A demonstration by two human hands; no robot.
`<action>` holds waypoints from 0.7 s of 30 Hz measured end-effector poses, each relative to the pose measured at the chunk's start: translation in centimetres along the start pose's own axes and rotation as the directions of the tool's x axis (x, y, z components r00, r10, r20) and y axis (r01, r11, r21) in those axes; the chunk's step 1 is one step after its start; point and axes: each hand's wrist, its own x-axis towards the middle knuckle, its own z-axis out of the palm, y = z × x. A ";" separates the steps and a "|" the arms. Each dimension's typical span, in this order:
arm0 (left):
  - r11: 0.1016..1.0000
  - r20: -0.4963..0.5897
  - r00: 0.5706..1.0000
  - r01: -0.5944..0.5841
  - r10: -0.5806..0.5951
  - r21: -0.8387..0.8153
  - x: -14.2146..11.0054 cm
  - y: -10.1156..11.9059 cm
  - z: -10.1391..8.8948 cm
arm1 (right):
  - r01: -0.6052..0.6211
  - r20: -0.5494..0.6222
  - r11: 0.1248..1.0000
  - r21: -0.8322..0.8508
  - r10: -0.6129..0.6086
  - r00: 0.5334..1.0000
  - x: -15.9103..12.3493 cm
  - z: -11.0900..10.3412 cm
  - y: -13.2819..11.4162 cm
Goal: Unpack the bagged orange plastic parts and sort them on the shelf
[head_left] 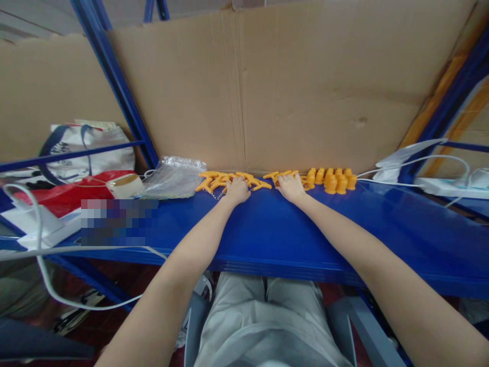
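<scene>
Along the back of the blue shelf top (263, 234) lies a cluster of orange plastic pieces (208, 182) with curved arms and small metal chains. My left hand (237, 191) is at the right part of this cluster, its fingers curled over the pieces. A smaller group of similar orange pieces (272, 175) lies a little further right. My right hand (292, 188) rests on that group with its fingers bent around them. What exactly sits under the fingertips of either hand is partly hidden. Close by on the right, several upright orange plastic figures (336, 181) stand in rows.
A clear plastic bag (173, 178) lies left of the pieces. Beyond it are a red bag (76, 193) and a white tote bag (91, 153). Cardboard (305, 92) walls off the back. White cables (428, 159) and a power strip (451, 186) are at the right.
</scene>
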 end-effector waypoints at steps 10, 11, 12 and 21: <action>0.995 -0.154 0.986 -0.075 0.065 -0.060 0.1 1.1 0.2 | -0.046 -0.006 0.999 -0.008 0.046 0.999 -0.3 -0.4 -0.5; 0.993 -0.171 0.983 -0.086 0.070 -0.086 0.1 1.1 0.2 | -0.050 -0.007 0.999 -0.007 0.050 0.999 -0.3 -0.5 -0.5; 0.989 -0.184 0.980 -0.095 0.072 -0.116 0.1 1.2 0.2 | -0.051 -0.010 0.999 -0.007 0.051 0.999 -0.3 -0.5 -0.5; 0.915 -0.296 0.955 -0.139 0.023 -0.378 0.1 1.5 -0.3 | -0.062 -0.007 0.998 -0.001 0.062 0.998 -0.3 -0.4 -0.5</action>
